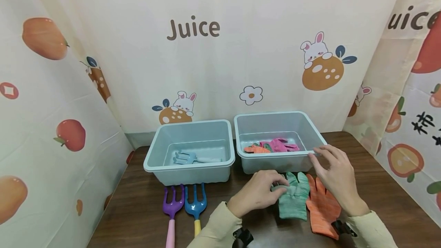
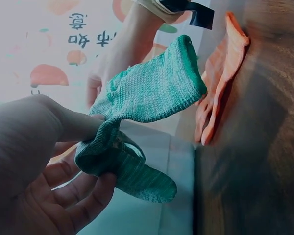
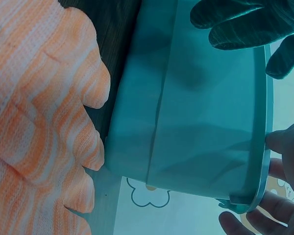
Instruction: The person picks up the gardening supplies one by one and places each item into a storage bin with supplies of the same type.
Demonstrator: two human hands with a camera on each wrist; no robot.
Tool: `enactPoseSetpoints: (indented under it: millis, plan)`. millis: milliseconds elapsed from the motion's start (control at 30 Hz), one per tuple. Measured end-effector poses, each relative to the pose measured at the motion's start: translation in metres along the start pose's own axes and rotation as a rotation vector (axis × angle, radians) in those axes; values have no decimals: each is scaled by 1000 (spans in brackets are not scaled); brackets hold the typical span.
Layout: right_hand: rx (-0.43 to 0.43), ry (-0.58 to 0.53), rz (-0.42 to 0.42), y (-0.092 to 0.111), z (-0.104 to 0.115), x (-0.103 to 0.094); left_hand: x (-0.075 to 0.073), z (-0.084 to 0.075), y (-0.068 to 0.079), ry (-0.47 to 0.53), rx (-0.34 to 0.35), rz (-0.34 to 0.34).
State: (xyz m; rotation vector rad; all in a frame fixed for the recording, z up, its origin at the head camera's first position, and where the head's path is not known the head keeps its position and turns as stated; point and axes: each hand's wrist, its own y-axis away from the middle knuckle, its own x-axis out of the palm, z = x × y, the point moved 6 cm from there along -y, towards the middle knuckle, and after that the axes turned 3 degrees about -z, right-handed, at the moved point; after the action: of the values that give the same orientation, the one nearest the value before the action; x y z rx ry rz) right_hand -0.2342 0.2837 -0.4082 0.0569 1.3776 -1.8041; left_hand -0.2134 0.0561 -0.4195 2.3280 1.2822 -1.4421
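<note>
Lifted off the table in front of the right pale-blue bin (image 1: 272,162), a green knitted glove (image 1: 294,200) is pinched between the thumb and fingers of my left hand (image 1: 256,192). The left wrist view shows the glove (image 2: 157,85) folded at that pinch, its cuff sticking out. My right hand (image 1: 337,181) holds the right bin's front right corner; the right wrist view has the thumb and fingers (image 3: 269,215) about its rim. An orange glove (image 1: 322,211) lies flat below that hand. Inside this bin are a pink glove (image 1: 279,145) and an orange-and-green one (image 1: 256,149).
A second pale-blue bin (image 1: 193,174) stands to the left, with a light-blue hand fork (image 1: 186,158) in it. On the table before it lie a purple fork (image 1: 172,206) with a pink handle and a blue fork (image 1: 195,206) with a yellow handle. A printed curtain (image 1: 275,18) hangs behind.
</note>
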Motion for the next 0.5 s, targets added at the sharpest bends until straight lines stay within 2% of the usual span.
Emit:
enactPoseSetpoints:
  millis: [300,500]
  plan:
    - [-8,2,-7,0,1,-1,-3,3,1,28,-9,-8]
    - [-9,0,-7,0,1,0,-10,0,2,46,0,-35]
